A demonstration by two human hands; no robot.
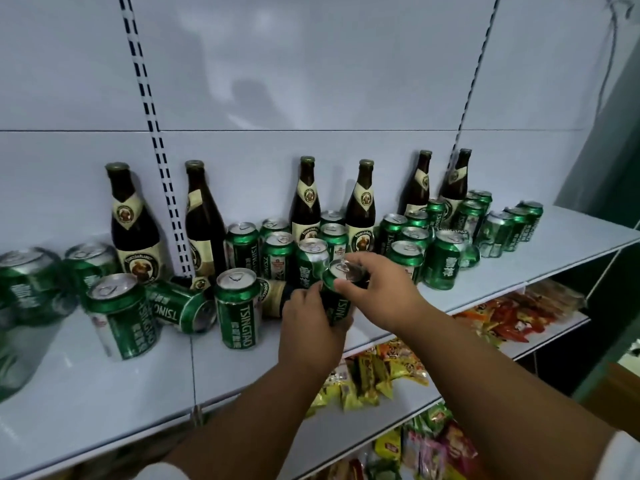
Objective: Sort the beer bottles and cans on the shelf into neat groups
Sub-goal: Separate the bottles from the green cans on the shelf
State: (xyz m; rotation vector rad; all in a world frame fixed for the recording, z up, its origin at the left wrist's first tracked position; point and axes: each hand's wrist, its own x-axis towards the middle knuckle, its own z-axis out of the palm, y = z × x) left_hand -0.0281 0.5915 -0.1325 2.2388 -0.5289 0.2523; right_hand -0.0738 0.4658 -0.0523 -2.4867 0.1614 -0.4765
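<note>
— At the front middle of the shelf (104,393), what are the hands doing?

— Both are on one green can (337,299), which stands upright or nearly so near the shelf's front edge. The left hand (308,327) wraps around its body from the front and below; the right hand (377,282) pinches its top rim with fingertips and thumb.

— What lies closest to it?

— Just to the left a brown bottle (273,296) lies on its side, label up, partly hidden by the left hand. Beside that stands an upright Tsingtao can (239,313), and further left a toppled can (180,306) lies with its base toward the camera, next to another standing can (121,317).

— And behind?

— A loose cluster of green cans (277,251) mixed with six upright brown bottles against the back wall: two at left (135,233), two in the middle (306,206), two toward the right (417,188). More cans (443,261) spread to the right end, and a few blurred ones (24,275) sit at the far left.

— Anything below?

— Lower shelves hold colourful snack packets (381,372).
</note>
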